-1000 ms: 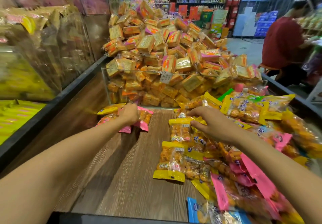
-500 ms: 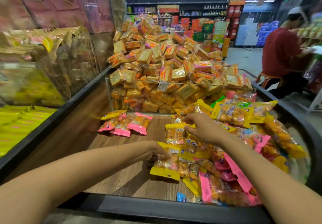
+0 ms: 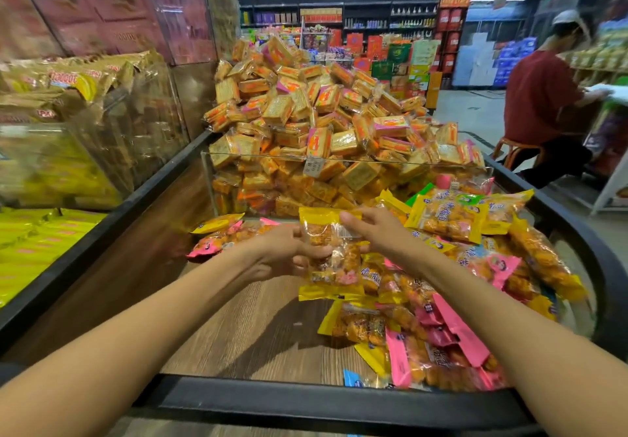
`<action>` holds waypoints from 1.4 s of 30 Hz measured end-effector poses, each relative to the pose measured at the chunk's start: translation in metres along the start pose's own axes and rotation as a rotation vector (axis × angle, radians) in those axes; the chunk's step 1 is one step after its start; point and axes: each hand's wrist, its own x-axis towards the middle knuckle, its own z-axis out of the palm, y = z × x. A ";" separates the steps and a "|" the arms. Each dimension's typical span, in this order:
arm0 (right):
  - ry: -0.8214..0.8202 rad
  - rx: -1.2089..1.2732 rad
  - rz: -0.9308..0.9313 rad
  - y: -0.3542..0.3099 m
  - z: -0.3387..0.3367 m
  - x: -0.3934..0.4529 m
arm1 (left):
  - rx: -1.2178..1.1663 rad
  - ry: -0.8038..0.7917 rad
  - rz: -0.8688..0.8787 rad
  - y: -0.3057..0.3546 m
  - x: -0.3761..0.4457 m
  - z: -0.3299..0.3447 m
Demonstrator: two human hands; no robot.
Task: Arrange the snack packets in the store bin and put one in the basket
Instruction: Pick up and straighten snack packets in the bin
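Hands first: we record the left hand (image 3: 285,253) with fingers curled round the left edge of a yellow-ended snack packet (image 3: 331,256), thumb on its front; the right hand (image 3: 377,232) grips the same packet by its upper right part, fingers bent over the clear film. Packet: held upright above the wood-grain floor of the store bin (image 3: 244,317), its lower yellow end hanging just over the loose heap of packets (image 3: 438,310). Heap: we count yellow, pink and one blue-ended wrapper, spread along the right half of the bin up to its black rim (image 3: 323,402). Second lot: a small cluster of pink and yellow packets (image 3: 221,236) lying at the far left of the bin floor, well apart from the heap. Behind: a clear divider (image 3: 339,164), with a mound of square orange biscuit packs (image 3: 323,120) piled above it. Left: a neighbouring compartment of flat yellow packs (image 3: 37,239). Far right: a person in a red shirt (image 3: 540,103), seated on a stool.
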 end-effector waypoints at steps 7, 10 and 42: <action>0.198 0.181 -0.097 -0.006 -0.001 0.003 | 0.072 -0.056 0.209 0.006 -0.003 0.000; 0.153 0.184 -0.077 -0.009 0.002 0.002 | 0.041 0.077 0.276 0.001 0.006 -0.010; -0.308 0.225 0.020 -0.009 0.006 -0.004 | -0.118 0.327 0.443 0.014 0.009 -0.035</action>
